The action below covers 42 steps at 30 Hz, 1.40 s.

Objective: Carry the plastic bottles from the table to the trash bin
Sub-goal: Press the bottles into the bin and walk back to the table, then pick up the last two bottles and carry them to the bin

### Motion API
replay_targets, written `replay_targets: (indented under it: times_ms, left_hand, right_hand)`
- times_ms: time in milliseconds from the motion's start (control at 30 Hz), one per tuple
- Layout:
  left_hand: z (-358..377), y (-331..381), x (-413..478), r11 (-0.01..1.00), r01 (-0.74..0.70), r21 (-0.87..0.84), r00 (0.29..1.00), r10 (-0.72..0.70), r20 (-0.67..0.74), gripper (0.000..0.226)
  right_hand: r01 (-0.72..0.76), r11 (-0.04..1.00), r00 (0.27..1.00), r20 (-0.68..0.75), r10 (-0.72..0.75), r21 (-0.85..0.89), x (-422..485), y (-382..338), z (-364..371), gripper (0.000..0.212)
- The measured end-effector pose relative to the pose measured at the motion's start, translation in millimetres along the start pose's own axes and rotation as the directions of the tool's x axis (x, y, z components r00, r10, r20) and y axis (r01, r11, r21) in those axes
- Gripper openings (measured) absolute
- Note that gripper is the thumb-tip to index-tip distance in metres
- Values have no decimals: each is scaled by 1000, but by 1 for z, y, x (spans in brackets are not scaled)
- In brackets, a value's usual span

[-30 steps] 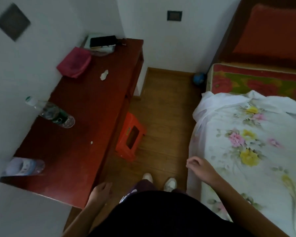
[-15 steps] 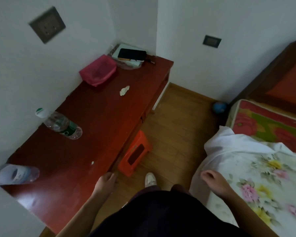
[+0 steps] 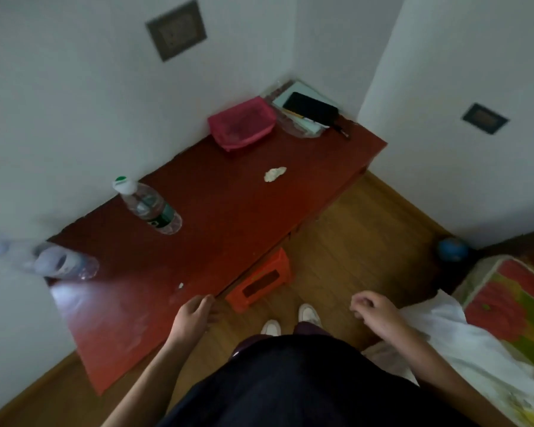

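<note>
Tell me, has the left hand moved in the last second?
Yes. The left hand has come forward along the table edge and is now nearer the speck and the stool.

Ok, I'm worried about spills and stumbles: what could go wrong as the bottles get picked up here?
The blue-label bottle stands by the table's end; a clumsy reach could knock it off. The stool sits beside the feet, so a step could trip on it. No bin is in view.
</note>
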<state>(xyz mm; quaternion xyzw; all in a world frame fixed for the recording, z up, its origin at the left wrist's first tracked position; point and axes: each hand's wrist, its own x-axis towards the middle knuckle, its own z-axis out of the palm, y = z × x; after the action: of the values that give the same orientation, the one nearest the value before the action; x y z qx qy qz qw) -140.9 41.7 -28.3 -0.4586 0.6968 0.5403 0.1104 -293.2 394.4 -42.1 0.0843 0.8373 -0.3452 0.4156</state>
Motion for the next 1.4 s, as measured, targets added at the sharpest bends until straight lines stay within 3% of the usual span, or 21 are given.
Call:
replay_targets:
  times_ms: [167,367,600,900,1100,1233,1333,1400]
  left_hand:
    - [-17,-19,-27,989,25,-148,981,-53,-187,24]
    - [-48,-42,-53,953,17,-303,916,-137,-378,23]
    - [-94,-61,-63,909,-63,-413,857,-162,-489,25]
    - [-182,-62,-22,929,-151,-339,822,-72,-564,17]
    - [-228,-52,31,958,-142,-248,799,-36,-600,74]
    - [-244,-42,66,958,-177,-227,809,10,-587,106]
    - [-253,-39,91,942,-213,-260,818,27,-574,111]
    - [-255,-34,98,933,-236,-270,824,46,-564,98]
  right_hand:
    - [253,947,962,153,-225,-199,31,-84,9,15]
    - [519,819,835,347,-426,-245,44,-174,53,17]
    - [644,723,749,400,-529,-250,22,-256,110,34]
    - [728,648,686,246,-685,-224,11,-333,178,64]
    - [728,636,677,127,-725,-255,12,-356,211,87]
    - [730,644,669,46,-742,-230,16,-367,226,89]
    - [704,676,686,-36,-727,-217,22,-377,237,84]
    - [683,699,703,-69,-708,-212,24,-384,242,74]
